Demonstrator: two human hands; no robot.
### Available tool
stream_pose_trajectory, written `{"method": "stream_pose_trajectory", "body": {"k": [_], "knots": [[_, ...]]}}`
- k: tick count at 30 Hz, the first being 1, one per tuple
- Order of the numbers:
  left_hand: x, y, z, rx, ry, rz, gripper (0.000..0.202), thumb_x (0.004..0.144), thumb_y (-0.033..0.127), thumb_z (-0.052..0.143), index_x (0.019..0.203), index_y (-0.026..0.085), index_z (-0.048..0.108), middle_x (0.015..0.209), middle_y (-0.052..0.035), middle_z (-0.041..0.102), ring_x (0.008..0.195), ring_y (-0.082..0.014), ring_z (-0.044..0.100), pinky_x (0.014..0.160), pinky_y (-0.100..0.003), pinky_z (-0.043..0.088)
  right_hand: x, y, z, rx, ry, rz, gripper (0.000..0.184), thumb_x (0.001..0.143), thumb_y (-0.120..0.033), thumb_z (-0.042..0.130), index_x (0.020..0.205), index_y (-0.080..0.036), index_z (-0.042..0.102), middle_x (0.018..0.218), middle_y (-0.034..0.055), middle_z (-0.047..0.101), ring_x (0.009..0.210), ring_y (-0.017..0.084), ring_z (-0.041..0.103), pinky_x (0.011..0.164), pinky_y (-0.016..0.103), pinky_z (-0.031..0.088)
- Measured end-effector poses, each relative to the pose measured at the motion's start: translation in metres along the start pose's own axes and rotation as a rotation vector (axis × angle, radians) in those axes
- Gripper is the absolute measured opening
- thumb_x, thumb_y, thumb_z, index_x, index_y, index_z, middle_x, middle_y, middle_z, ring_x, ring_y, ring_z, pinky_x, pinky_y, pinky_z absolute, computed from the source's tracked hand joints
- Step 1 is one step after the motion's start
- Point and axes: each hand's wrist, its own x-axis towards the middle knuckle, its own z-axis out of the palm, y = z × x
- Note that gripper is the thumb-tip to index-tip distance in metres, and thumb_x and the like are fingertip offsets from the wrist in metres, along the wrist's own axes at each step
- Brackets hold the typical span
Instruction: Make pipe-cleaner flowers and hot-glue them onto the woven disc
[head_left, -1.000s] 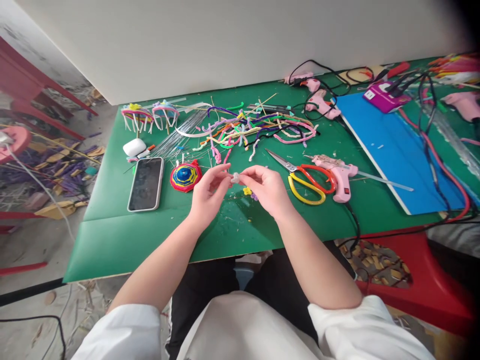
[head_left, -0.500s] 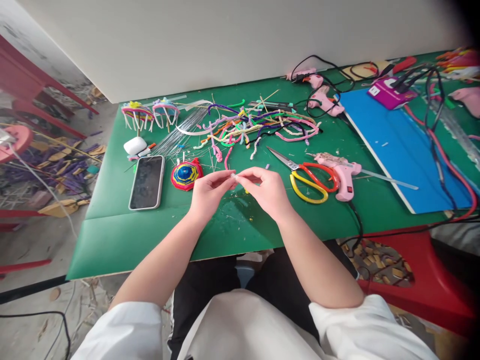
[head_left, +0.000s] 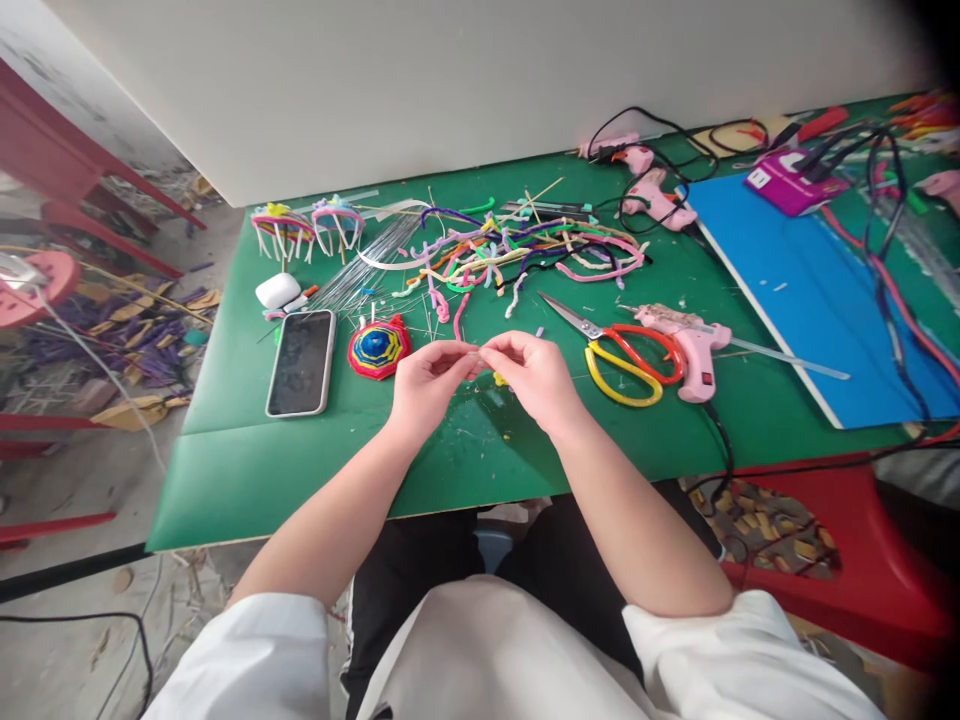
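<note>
My left hand [head_left: 429,382] and my right hand [head_left: 531,380] meet fingertip to fingertip above the green table. Both are closed in a pinch on something tiny and pale between them, too small and too covered to name. Left of my left hand lies a round piece [head_left: 379,348] with red, yellow and blue rings. A bit of yellow [head_left: 499,379] shows under my right fingers. To the right are scissors [head_left: 624,372] with one red and one yellow handle loop, their blades apart, and a pink glue gun [head_left: 699,360] with a clear glue stick in it.
A tangle of coloured pipe cleaners [head_left: 517,250] spreads behind my hands. Clear thin sticks [head_left: 375,262] lie beside two small decorated umbrellas [head_left: 282,228]. At left are a phone [head_left: 301,364] and a white case [head_left: 277,291]. A blue board [head_left: 817,320] and purple power block [head_left: 796,184] lie right.
The whole view has shifted slightly, so the table things appear a little farther right. My hands stay pinched together; the pale bit between them is now more covered by my fingers.
</note>
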Motion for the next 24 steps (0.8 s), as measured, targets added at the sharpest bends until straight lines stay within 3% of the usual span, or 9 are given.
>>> {"method": "stream_pose_trajectory", "body": {"k": [7, 11, 24], "knots": [[-0.001, 0.001, 0.0, 0.076, -0.003, 0.047, 0.015, 0.074, 0.029, 0.068, 0.084, 0.018, 0.07, 0.078, -0.0016, 0.073, 0.07, -0.0136, 0.068, 0.07, -0.026, 0.057, 0.0, 0.005, 0.0, -0.164, 0.045, -0.093, 0.019, 0.078, -0.038, 0.063, 0.08, -0.021, 0.07, 0.082, 0.0032, 0.071, 0.074, 0.017, 0.065, 0.07, 0.03, 0.052], [-0.002, -0.003, -0.001, 0.211, 0.008, 0.1, 0.018, 0.077, 0.031, 0.065, 0.089, 0.019, 0.07, 0.085, -0.0023, 0.073, 0.077, -0.0155, 0.069, 0.076, -0.029, 0.056, -0.002, 0.007, 0.0, -0.326, 0.084, -0.216, 0.016, 0.083, -0.032, 0.057, 0.083, -0.022, 0.07, 0.084, 0.0038, 0.07, 0.076, 0.018, 0.064, 0.071, 0.031, 0.051], [-0.007, -0.003, 0.003, 0.279, 0.093, 0.113, 0.013, 0.077, 0.028, 0.063, 0.082, 0.02, 0.07, 0.076, 0.0001, 0.073, 0.069, -0.0139, 0.068, 0.067, -0.024, 0.056, -0.007, 0.006, 0.012, -0.618, 0.169, -0.383, 0.016, 0.085, -0.019, 0.05, 0.081, -0.02, 0.065, 0.08, 0.0063, 0.069, 0.076, 0.02, 0.061, 0.073, 0.033, 0.048]]}}
